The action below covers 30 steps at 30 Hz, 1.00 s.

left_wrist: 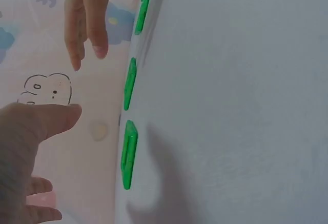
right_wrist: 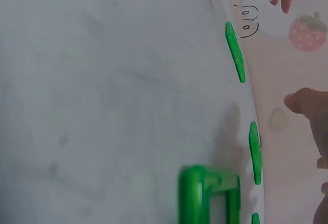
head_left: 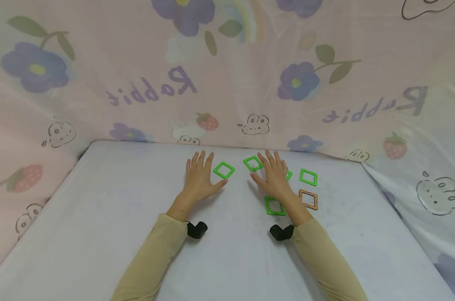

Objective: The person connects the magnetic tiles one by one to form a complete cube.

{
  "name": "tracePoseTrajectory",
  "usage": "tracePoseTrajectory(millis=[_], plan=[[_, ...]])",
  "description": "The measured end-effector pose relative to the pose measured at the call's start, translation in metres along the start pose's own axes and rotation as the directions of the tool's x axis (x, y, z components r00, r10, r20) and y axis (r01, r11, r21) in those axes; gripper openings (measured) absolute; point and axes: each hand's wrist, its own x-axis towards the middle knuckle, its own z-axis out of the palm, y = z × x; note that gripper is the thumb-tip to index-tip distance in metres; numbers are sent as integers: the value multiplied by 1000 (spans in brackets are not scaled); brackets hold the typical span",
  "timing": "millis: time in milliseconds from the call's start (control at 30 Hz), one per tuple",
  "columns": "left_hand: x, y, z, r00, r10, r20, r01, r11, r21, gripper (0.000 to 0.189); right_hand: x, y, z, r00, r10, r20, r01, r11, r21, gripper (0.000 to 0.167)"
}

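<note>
My left hand (head_left: 200, 179) is held over the white table with fingers spread, its thumb beside a green square frame (head_left: 218, 166). Nothing is in its grasp. My right hand (head_left: 274, 177), fingers extended and thumb out, also holds nothing. Its fingertips come near a second green square frame (head_left: 249, 159). Another green frame (head_left: 289, 175) is partly hidden behind this hand, and one more green frame (head_left: 267, 206) lies below its wrist. In the left wrist view, the left thumb (left_wrist: 59, 119) stands apart from the flat green pieces, with a hand shadow on the tabletop.
Right of my right hand lie a green square frame (head_left: 308, 171) and an orange square frame (head_left: 308, 192). A patterned curtain (head_left: 227, 83) hangs behind the table (head_left: 99, 209) and down both sides. Black wrist mounts (head_left: 197, 230) sit at both cuffs.
</note>
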Motion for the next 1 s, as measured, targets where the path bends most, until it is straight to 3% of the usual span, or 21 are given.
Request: tracePoseTrajectory(millis=[433, 667, 1000], plan=[[9, -7, 21, 999, -5, -54, 3, 999, -54, 87, 14, 1, 13, 999, 38, 15, -39, 997, 72, 69], [14, -6, 25, 999, -16, -51, 12, 997, -78, 85, 22, 3, 19, 998, 63, 24, -65, 994, 83, 68], [22, -3, 33, 997, -74, -23, 71, 993, -96, 87, 31, 6, 23, 983, 166, 73, -174, 977, 127, 66]])
